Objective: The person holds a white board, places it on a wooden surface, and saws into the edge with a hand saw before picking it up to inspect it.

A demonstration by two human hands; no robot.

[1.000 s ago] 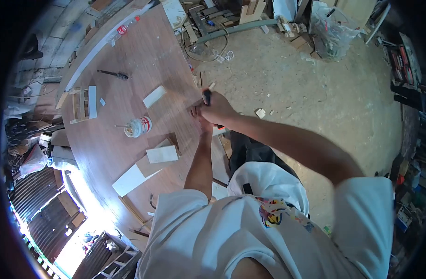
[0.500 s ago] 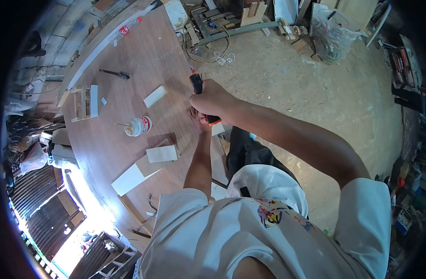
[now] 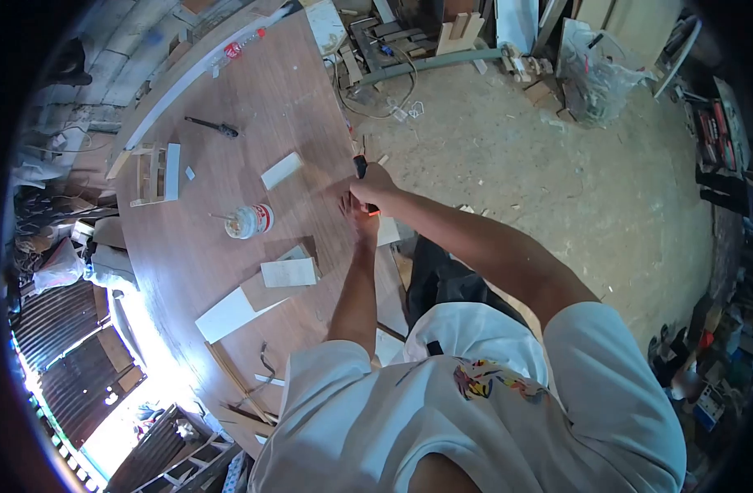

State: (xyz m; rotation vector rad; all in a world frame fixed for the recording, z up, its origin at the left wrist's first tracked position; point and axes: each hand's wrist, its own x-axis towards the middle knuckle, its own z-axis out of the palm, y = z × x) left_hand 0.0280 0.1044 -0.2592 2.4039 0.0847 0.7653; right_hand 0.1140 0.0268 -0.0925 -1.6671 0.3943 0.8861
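Note:
My right hand [image 3: 375, 184] is closed around the black-and-orange handle of a tool [image 3: 361, 167] at the table's edge. The tool's working end is too small to make out. Just beside it, my left hand [image 3: 357, 215] lies with fingers spread on the wooden tabletop [image 3: 302, 90], close to the right fist. A pale board piece [image 3: 388, 231] shows by the left wrist at the edge. Left of the hands are a white block [image 3: 281, 171] and a jar [image 3: 249, 221] with a red-and-white label and a stick in it.
White-faced boards [image 3: 289, 272] lie nearer my body on the table. Farther off are a dark slim tool [image 3: 212, 126], a small wooden frame [image 3: 155, 174] and a plastic bottle [image 3: 233, 49]. Wood scraps and a plastic bag [image 3: 596, 78] are on the floor.
My right hand and the tool have drawn back toward my body, with the elbow pulled in. My left hand stays flat at the table edge. The view has shifted slightly.

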